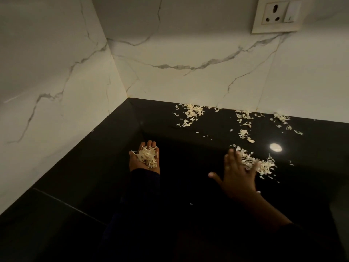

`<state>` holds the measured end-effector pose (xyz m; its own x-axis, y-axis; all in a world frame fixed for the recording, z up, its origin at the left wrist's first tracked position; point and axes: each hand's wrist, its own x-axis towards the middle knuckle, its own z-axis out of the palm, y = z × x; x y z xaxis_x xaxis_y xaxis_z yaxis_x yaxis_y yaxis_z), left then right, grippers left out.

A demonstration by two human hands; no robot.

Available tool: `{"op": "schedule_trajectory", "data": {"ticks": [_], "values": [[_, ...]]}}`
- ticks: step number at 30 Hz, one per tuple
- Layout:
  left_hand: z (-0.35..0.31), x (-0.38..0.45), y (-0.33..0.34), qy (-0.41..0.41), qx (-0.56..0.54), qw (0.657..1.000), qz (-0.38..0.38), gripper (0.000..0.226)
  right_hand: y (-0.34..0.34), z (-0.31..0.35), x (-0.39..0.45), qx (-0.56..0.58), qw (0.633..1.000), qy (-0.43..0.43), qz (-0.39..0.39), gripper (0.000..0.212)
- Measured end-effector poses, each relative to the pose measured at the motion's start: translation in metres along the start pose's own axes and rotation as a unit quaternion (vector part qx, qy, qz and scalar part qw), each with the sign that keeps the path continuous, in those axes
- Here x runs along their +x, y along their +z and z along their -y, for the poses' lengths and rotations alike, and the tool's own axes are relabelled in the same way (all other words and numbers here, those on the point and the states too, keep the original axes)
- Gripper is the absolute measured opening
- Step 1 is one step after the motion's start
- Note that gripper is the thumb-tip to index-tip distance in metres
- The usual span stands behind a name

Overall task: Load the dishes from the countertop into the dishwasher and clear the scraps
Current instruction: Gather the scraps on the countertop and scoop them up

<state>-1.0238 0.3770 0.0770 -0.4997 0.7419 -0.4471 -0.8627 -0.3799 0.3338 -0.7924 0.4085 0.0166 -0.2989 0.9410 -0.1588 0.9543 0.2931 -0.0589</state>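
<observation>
Our right hand (238,173) lies palm down, fingers spread and straight, tips touching the near pile of scraps (259,163), which runs rightward from them; sweeping it left looks next. Our left hand (144,159), left of it, is cupped palm up, holding gathered peelings (147,156). More scraps lie far along the wall (188,72) on the counter (188,163).

A left hand (144,160), cupped palm-up over a black countertop (75,186), carries a heap of pale scraps (147,156). The right hand (238,174), fingers spread, rests on a scrap pile (264,165) toward the right edge. More peelings (192,111) lie along the back edge beneath a wall socket (276,15).
</observation>
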Motion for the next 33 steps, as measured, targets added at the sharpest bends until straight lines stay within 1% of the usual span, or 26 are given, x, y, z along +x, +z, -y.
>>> {"op": "schedule_trajectory", "data": {"ticks": [3,4,5,6,7,8,9,11,13,16,18,19,20,22,24,25,26,27,28,31,33], "values": [[0.017,-0.002,0.005,-0.004,0.020,1.000,0.008,0.058,0.009,0.050,-0.037,-0.024,0.987,-0.151,-0.040,0.112],[0.024,-0.004,0.008,-0.004,0.027,1.000,0.014,0.058,0.013,0.068,-0.045,-0.031,0.974,-0.221,-0.034,0.116],[0.029,-0.005,0.011,-0.005,0.030,0.999,0.019,0.058,0.022,0.082,-0.049,-0.028,0.958,-0.286,-0.006,0.125],[0.034,-0.007,0.015,-0.008,0.031,0.999,0.022,0.058,0.024,0.090,-0.051,-0.008,0.947,-0.319,0.042,0.133],[0.038,-0.009,0.017,-0.011,0.029,0.999,0.026,0.058,0.023,0.093,-0.049,-0.003,0.940,-0.332,0.078,0.137],[0.041,-0.010,0.019,-0.013,0.029,0.999,0.027,0.058,0.019,0.090,-0.043,-0.006,0.939,-0.334,0.079,0.138],[0.043,-0.011,0.020,-0.014,0.029,0.999,0.027,0.058,0.018,0.081,-0.035,-0.009,0.947,-0.315,0.066,0.136],[0.046,-0.012,0.021,-0.016,0.035,0.999,0.026,0.058,0.012,0.055,-0.018,0.008,0.970,-0.243,0.025,0.128],[0.046,-0.012,0.020,-0.020,0.038,0.999,0.018,0.058,0.007,0.021,-0.002,0.005,0.985,-0.172,0.015,0.122],[0.044,-0.006,0.022,-0.016,0.038,0.999,0.016,0.058,0.002,-0.027,0.012,-0.010,0.998,-0.056,0.009,0.132],[0.043,-0.002,0.023,-0.012,0.030,0.999,0.008,0.058,0.003,-0.038,0.012,-0.011,1.000,-0.007,0.006,0.132],[0.043,0.002,0.025,-0.011,0.029,0.999,0.009,0.058,0.000,-0.036,0.012,-0.005,1.000,-0.009,-0.008,0.128],[0.043,0.006,0.026,-0.010,0.026,1.000,0.010,0.058,0.000,-0.025,0.010,0.002,0.999,-0.030,-0.012,0.122],[0.042,0.015,0.031,-0.006,0.028,1.000,0.009,0.058,-0.001,0.012,0.009,0.008,0.992,-0.122,-0.026,0.115],[0.040,0.026,0.036,-0.003,0.036,0.999,0.009,0.058,-0.001,0.055,0.015,0.004,0.976,-0.209,-0.055,0.112],[0.037,0.034,0.037,0.000,0.034,0.999,0.006,0.058,0.002,0.075,0.022,-0.005,0.968,-0.251,-0.031,0.109],[0.033,0.042,0.040,0.003,0.036,0.999,0.000,0.059,0.003,0.092,0.031,-0.016,0.961,-0.275,0.019,0.101],[0.029,0.050,0.043,0.007,0.040,0.999,0.001,0.059,0.001,0.107,0.043,-0.031,0.956,-0.282,0.074,0.090],[0.026,0.057,0.045,0.008,0.043,0.999,0.003,0.059,-0.001,0.119,0.057,-0.029,0.952,-0.289,0.091,0.083],[0.015,0.082,0.045,0.007,0.037,0.999,0.020,0.059,-0.005,0.149,0.119,-0.034,0.945,-0.318,0.074,0.083],[0.009,0.096,0.050,0.008,0.021,0.999,0.033,0.060,-0.011,0.165,0.159,-0.041,0.946,-0.317,0.060,0.084]]}}
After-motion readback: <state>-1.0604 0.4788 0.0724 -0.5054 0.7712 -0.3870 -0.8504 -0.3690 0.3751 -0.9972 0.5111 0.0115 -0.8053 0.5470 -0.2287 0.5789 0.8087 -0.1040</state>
